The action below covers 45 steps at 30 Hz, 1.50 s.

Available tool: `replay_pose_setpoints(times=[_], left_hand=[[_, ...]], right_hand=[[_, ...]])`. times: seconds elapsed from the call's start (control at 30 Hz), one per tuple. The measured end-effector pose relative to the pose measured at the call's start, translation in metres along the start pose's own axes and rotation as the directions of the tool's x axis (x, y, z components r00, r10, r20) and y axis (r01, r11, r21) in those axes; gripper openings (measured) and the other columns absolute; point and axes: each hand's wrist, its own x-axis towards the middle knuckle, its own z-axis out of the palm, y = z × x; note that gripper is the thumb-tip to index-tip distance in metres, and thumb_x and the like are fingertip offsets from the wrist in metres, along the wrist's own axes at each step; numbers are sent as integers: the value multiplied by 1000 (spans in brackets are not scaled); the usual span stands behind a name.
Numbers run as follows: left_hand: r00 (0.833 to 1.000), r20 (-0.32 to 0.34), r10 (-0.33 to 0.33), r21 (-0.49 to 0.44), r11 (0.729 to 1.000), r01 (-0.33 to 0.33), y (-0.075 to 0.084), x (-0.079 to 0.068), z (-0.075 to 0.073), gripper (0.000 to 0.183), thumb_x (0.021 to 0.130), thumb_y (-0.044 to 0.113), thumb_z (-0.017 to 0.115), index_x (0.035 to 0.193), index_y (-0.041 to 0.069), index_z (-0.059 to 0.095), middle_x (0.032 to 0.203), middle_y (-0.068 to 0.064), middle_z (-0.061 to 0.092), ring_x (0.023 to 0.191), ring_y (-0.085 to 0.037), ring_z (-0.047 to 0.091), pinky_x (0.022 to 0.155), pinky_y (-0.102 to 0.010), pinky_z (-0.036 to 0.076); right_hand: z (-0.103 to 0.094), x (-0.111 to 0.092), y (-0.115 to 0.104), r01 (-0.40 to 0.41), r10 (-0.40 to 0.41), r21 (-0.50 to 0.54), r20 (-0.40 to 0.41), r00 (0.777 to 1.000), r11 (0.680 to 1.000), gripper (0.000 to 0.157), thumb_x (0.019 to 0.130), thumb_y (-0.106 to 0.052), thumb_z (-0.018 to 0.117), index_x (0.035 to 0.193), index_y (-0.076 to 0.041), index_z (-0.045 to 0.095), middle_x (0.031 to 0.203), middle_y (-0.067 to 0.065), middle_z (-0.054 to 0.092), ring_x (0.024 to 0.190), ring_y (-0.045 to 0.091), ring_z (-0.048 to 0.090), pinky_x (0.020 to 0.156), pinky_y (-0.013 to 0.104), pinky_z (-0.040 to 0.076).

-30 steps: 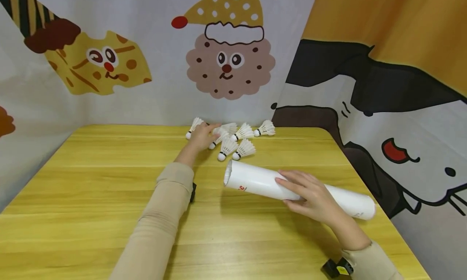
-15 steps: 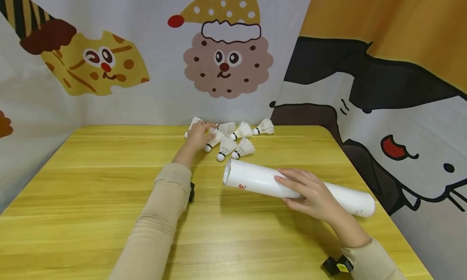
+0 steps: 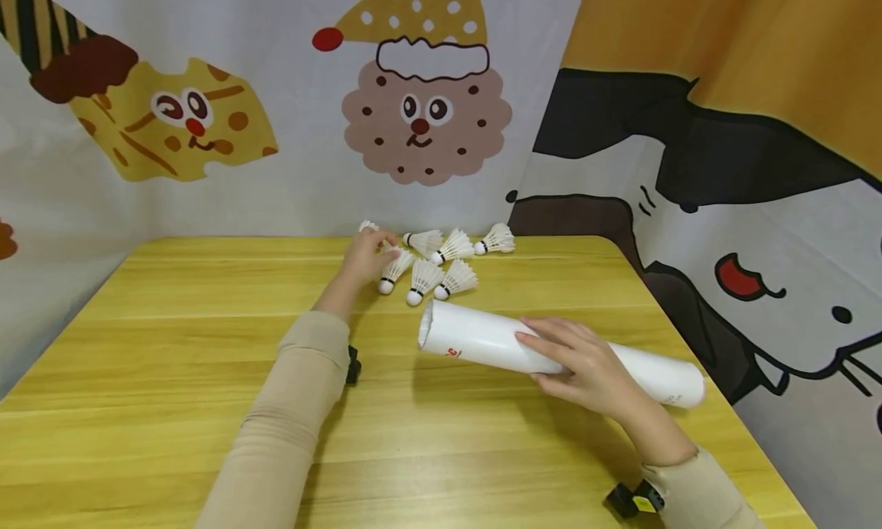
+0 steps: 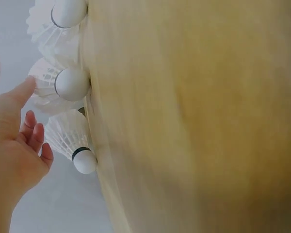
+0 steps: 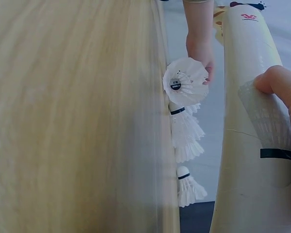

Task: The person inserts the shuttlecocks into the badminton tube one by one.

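Note:
At the far edge of the wooden table, my left hand is among the white shuttlecocks. Its thumb reaches the feathers of one shuttlecock, also seen in the left wrist view, where the other fingers bend loosely beside a lower shuttlecock. The leftmost shuttlecock is mostly hidden behind the hand. My right hand grips a white shuttlecock tube around its middle, thumb underneath. The tube's open end points left toward the shuttlecocks; a shuttlecock picture is printed on its side.
To the right of my left hand lie several more shuttlecocks, including one in front and one farthest right. A curtain printed with cartoon figures hangs right behind the table.
My left hand has shifted left, and the shuttlecock at its thumb has come left and nearer, turning slightly. My right hand and the tube stay nearly in place; the head view has drifted a little.

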Motion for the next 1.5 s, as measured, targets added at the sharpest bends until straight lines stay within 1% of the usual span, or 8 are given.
replay_pose_setpoints(times=[0.3,0.7,0.87,0.97,1.1,1.2,1.37,1.5], left_hand=[[997,-48,60,-28,998,-62,1,-4,-9,14,88,15,71,90,3,65,99,-16,54,92,-31,50,82,-44,41],[973,-162,163,-146,971,-187,11,-22,-21,15,82,8,76,76,-1,67,87,-13,55,84,-30,49,78,-40,38],[954,-222,203,-253,932,-257,22,-35,-23,13,79,3,77,74,-3,67,86,-15,56,88,-37,51,82,-48,39],[944,-252,213,-301,910,-285,29,-43,-22,13,79,2,78,74,-4,67,87,-15,56,89,-36,52,83,-46,40],[950,-262,170,-364,894,-260,37,-54,-23,14,80,5,77,76,-2,67,88,-9,55,89,-25,51,84,-34,39],[955,-269,126,-435,868,-238,44,-63,-24,15,80,7,77,78,-4,67,88,-6,55,85,-18,48,76,-28,37],[956,-281,90,-529,816,-232,54,-76,-27,14,79,4,78,80,-6,69,87,-1,56,80,-21,45,62,-25,29],[958,-272,87,-573,785,-234,69,-90,-36,11,79,-5,75,80,-12,66,83,4,56,83,-19,48,65,-25,31]], right_hand=[[-1,0,-1,-9,9,4,3,1000,1000,44,95,-38,56,128,-10,62,129,10,58,107,29,57,93,34,39],[-2,0,-2,-13,13,2,-1,1000,1000,44,95,-39,55,128,-11,62,129,10,59,107,28,58,91,36,40],[-2,0,-1,-15,15,-4,-4,1000,1000,44,95,-39,55,128,-11,62,129,9,59,106,28,58,91,35,40],[-2,-1,-1,-17,17,-3,-3,1000,1000,44,95,-39,55,128,-11,62,129,9,58,107,28,58,91,35,40],[-1,-1,0,-23,23,-2,-1,1000,1000,44,95,-39,55,129,-11,62,130,9,58,108,28,57,92,35,39],[-1,-1,0,-28,28,-5,-4,1000,1000,45,95,-40,55,129,-11,62,130,9,58,107,28,58,91,34,40],[-2,-2,-1,-34,34,-2,-6,999,999,45,95,-40,55,129,-11,62,130,10,58,107,28,58,92,35,40],[-2,0,0,-32,32,0,-6,999,1000,45,95,-40,55,129,-11,62,130,10,58,108,28,57,93,36,39]])
